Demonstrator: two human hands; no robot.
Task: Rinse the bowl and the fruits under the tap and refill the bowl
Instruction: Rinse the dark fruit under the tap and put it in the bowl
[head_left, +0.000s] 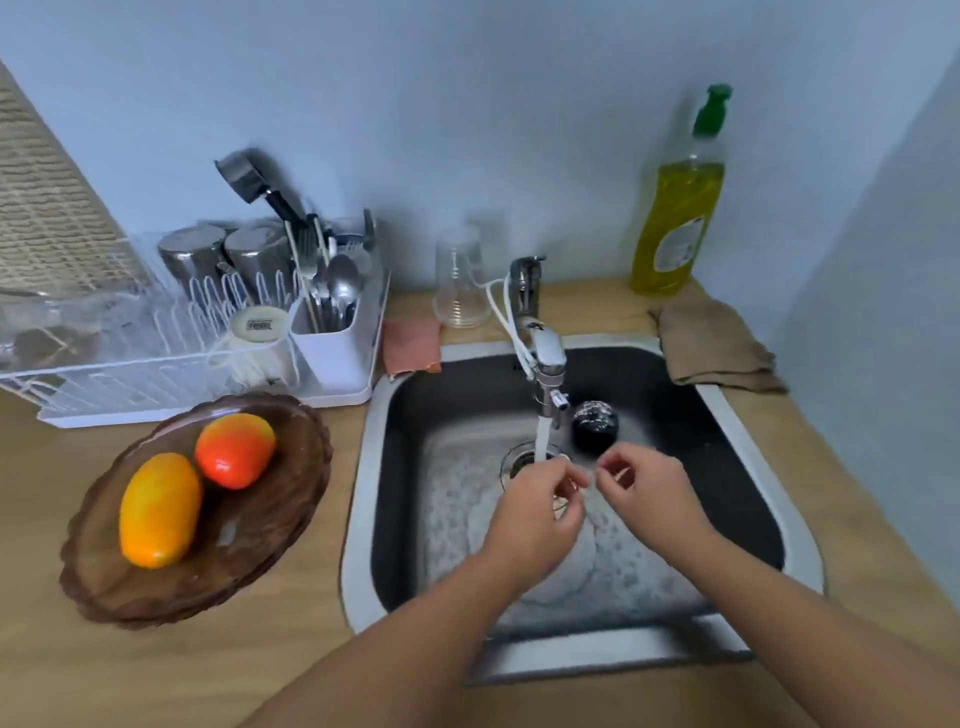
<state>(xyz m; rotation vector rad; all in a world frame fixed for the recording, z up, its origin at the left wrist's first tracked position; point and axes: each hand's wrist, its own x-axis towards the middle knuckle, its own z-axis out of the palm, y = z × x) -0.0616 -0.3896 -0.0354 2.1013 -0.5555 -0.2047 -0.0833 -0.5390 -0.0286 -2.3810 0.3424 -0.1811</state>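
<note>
A wooden counter (311, 649) runs along a pale blue wall (467, 104), with a steel sink (363, 467) sunk into it on the right. The sink floor is wet, and the tap (545, 353) at its back sends a stream of water (543, 441) towards the drain. Both bare forearms reach in from below. The left hand (535, 514) is right under the stream and the right hand (649, 499) just beside it, fingertips nearly meeting. The fingers of both are curled in, but the blur hides whether they pinch anything. The brown bowl (270, 514) sits on the counter left of the sink, apart from the hands. It holds a yellow fruit (160, 509) and a red fruit (235, 449), which touch. Behind it a white rack (130, 353) holds steel cups, a mug and cutlery. A soap bottle (678, 218) stands at the back right, a brown cloth (717, 343) drapes over the sink's corner, and a glass (460, 280) stands left of the tap. A black scrubber (595, 423) lies in the sink just beyond the hands.
</note>
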